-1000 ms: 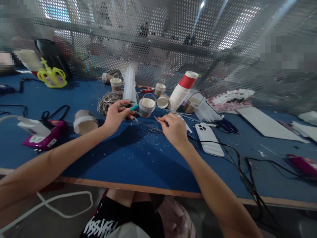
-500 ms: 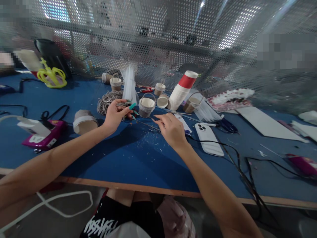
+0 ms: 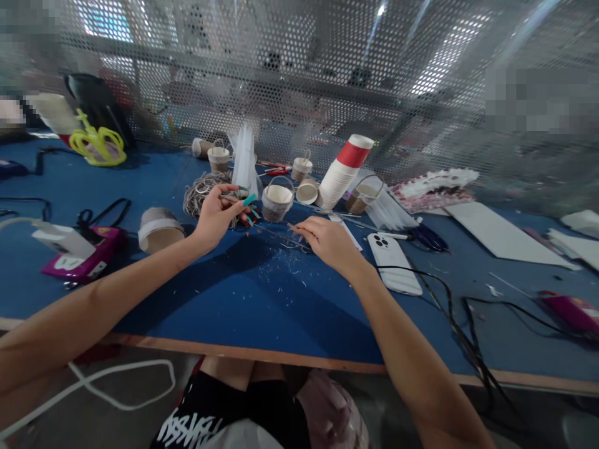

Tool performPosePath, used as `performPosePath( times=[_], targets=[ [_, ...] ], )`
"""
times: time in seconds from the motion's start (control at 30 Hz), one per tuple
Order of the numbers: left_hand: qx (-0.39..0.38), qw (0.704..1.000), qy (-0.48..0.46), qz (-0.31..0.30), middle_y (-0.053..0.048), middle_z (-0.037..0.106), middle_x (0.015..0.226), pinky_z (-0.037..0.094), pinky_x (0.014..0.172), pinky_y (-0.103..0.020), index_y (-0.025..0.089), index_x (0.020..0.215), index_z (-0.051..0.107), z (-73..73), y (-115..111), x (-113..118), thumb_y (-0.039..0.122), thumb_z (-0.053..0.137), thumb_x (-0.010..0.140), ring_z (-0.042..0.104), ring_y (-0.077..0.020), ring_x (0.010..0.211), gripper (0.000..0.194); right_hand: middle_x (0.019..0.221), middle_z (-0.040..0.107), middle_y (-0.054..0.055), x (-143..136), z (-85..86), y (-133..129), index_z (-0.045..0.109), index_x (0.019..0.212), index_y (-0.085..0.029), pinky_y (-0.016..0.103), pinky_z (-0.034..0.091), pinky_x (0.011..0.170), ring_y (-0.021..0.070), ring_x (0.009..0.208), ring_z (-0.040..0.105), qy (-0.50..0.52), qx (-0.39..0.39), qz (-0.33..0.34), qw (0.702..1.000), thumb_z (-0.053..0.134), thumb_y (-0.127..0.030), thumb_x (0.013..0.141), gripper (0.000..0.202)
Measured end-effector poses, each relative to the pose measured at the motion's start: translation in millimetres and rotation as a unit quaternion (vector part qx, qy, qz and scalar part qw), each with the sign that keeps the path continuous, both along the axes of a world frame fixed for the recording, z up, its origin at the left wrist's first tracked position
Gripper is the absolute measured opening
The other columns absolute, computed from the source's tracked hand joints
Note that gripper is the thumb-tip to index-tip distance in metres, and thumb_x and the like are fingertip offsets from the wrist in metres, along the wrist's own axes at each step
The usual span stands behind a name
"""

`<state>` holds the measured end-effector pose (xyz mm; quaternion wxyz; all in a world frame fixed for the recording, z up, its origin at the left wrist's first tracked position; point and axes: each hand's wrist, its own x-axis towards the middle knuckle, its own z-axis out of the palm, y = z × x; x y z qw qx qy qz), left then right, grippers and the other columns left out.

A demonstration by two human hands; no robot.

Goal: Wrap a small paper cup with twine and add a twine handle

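Two bare hands reach over one blue desk (image 3: 262, 305): the left hand (image 3: 223, 209) has its fingers curled and its teal-nailed thumb extended, while the right hand (image 3: 322, 240) has its fingertips drawn together. One thin strand (image 3: 281, 236) runs low over the desk between them; whether either hand grips it cannot be told. Just beyond that gap stands one upright handled bucket (image 3: 277, 202). Three more handled buckets sit farther back: one behind the left hand (image 3: 219, 159), one near the middle (image 3: 302, 168) and one beyond the right hand (image 3: 362, 198). Beside the left hand lies one tangle of grey twine (image 3: 201, 193). One larger wrapped cup (image 3: 160, 231) lies tipped near the left forearm. One leaning stack of white cups (image 3: 337, 181), one white phone (image 3: 394, 265) and two purple power strips, left (image 3: 77, 262) and right (image 3: 571, 310), also rest on the desk.
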<state>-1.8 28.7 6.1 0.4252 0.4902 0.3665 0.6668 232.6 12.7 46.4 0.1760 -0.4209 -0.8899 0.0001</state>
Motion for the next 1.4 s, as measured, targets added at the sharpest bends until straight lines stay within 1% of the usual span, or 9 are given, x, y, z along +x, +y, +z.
performPosePath(
  times=[0.07, 0.17, 0.33, 0.57, 0.77, 0.97, 1.1, 1.23, 1.4],
  targets=[
    [0.008, 1.000, 0.011, 0.007, 0.006, 0.063, 0.058, 0.050, 0.047, -0.018, 0.019, 0.093, 0.047, -0.1, 0.1, -0.3, 0.013, 0.067, 0.072, 0.061, -0.0079, 0.046, 0.029, 0.095, 0.071, 0.010, 2.0, 3.2, 1.0, 0.071, 0.097, -0.016, 0.032, 0.048, 0.073, 0.0206, 0.085, 0.065, 0.001, -0.024, 0.006, 1.000, 0.045, -0.017, 0.090, 0.027],
    [0.018, 0.999, 0.026, 0.016, 0.007, 0.062, 0.057, 0.050, 0.047, -0.019, 0.020, 0.092, 0.047, 0.2, -1.1, 0.4, 0.017, 0.070, 0.071, 0.060, -0.0080, 0.046, 0.032, 0.087, 0.073, 0.009, 3.0, 3.9, 1.5, 0.074, 0.091, -0.016, 0.034, 0.049, 0.073, 0.0204, 0.079, 0.066, 0.002, -0.036, -0.011, 0.999, 0.051, -0.015, 0.086, 0.023],
    [0.022, 0.998, 0.051, 0.018, 0.007, 0.061, 0.059, 0.051, 0.049, -0.020, 0.021, 0.090, 0.046, 1.8, -3.8, 1.7, 0.023, 0.072, 0.070, 0.061, -0.0086, 0.047, 0.033, 0.079, 0.074, 0.007, 2.3, 0.1, 1.1, 0.076, 0.083, -0.019, 0.034, 0.050, 0.071, 0.0195, 0.073, 0.067, 0.028, -0.017, -0.048, 0.998, 0.056, -0.012, 0.082, 0.021],
    [0.024, 0.998, 0.046, 0.022, 0.006, 0.062, 0.059, 0.051, 0.049, -0.020, 0.021, 0.090, 0.047, 2.8, -4.7, 1.0, 0.021, 0.070, 0.072, 0.062, -0.0090, 0.049, 0.029, 0.076, 0.074, 0.005, -1.5, -0.2, -3.1, 0.076, 0.078, -0.020, 0.032, 0.050, 0.066, 0.0185, 0.069, 0.067, 0.096, -0.005, -0.064, 0.993, 0.060, -0.014, 0.080, 0.017],
    [0.029, 0.999, 0.040, 0.020, 0.006, 0.063, 0.059, 0.051, 0.050, -0.020, 0.020, 0.090, 0.046, 3.1, -5.7, 2.4, 0.022, 0.071, 0.070, 0.061, -0.0084, 0.047, 0.032, 0.072, 0.074, 0.005, -2.1, -1.1, -4.2, 0.075, 0.074, -0.019, 0.030, 0.049, 0.062, 0.0176, 0.063, 0.066, 0.125, 0.003, -0.077, 0.989, 0.065, -0.015, 0.076, 0.011],
    [0.027, 0.999, 0.039, 0.019, 0.006, 0.064, 0.059, 0.051, 0.050, -0.021, 0.021, 0.090, 0.045, 2.6, -5.3, 2.4, 0.022, 0.072, 0.070, 0.061, -0.0088, 0.047, 0.033, 0.069, 0.073, 0.004, -3.4, -1.1, -4.7, 0.072, 0.066, -0.019, 0.029, 0.047, 0.059, 0.0166, 0.060, 0.064, 0.125, 0.027, -0.082, 0.988, 0.067, -0.016, 0.075, 0.011],
    [0.026, 0.999, 0.036, 0.023, 0.006, 0.063, 0.059, 0.052, 0.051, -0.021, 0.021, 0.090, 0.046, 1.2, -4.0, 1.6, 0.020, 0.071, 0.070, 0.061, -0.0090, 0.048, 0.032, 0.070, 0.073, 0.005, -5.0, -0.4, -6.4, 0.069, 0.062, -0.017, 0.029, 0.046, 0.060, 0.0168, 0.062, 0.065, 0.133, 0.034, -0.088, 0.987, 0.067, -0.016, 0.075, 0.013],
    [0.021, 0.998, 0.041, 0.042, 0.007, 0.062, 0.061, 0.051, 0.052, -0.021, 0.022, 0.090, 0.045, -1.1, -1.6, 1.0, 0.021, 0.069, 0.071, 0.062, -0.0088, 0.049, 0.031, 0.070, 0.072, 0.004, -8.2, -4.7, -7.7, 0.066, 0.059, -0.018, 0.028, 0.044, 0.059, 0.0159, 0.062, 0.063, 0.132, 0.049, -0.086, 0.986, 0.066, -0.015, 0.074, 0.015],
    [0.029, 0.998, 0.034, 0.045, 0.007, 0.061, 0.061, 0.051, 0.052, -0.020, 0.021, 0.090, 0.044, -2.8, -0.6, 1.3, 0.022, 0.070, 0.071, 0.061, -0.0085, 0.050, 0.032, 0.064, 0.067, 0.003, -11.0, -10.9, -7.4, 0.059, 0.054, -0.017, 0.026, 0.041, 0.057, 0.0140, 0.059, 0.059, 0.131, 0.061, -0.089, 0.985, 0.067, -0.016, 0.075, 0.023]
  ],
)
